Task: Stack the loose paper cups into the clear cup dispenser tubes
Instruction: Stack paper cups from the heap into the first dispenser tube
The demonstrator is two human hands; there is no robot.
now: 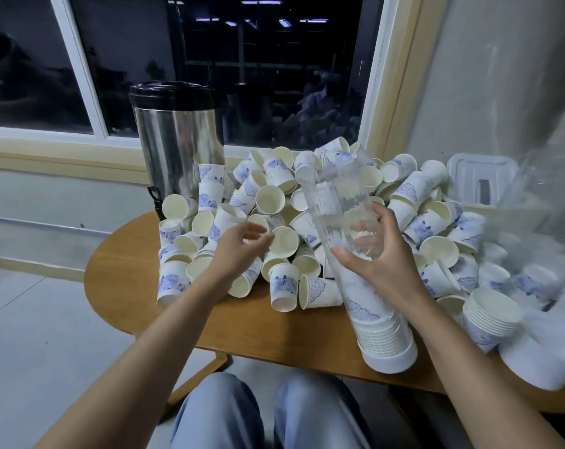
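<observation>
A big heap of loose white paper cups with blue prints [281, 202] covers the round wooden table [242, 325]. A clear dispenser tube [336, 209] leans across the heap, its white base [393, 358] near the table's front edge, with a stack of nested cups in its lower part. My right hand [378, 254] grips the tube at its middle. My left hand [239, 244] hovers over the cups on the left with loosely curled fingers, holding nothing. A short stack of nested cups [488, 319] stands to the right of the tube.
A steel urn with a black lid [177, 137] stands at the back left of the table. A second clear tube [540, 254] lies at the right, blurred. A white box lid [482, 179] sits behind the heap. My knees are under the table's front edge.
</observation>
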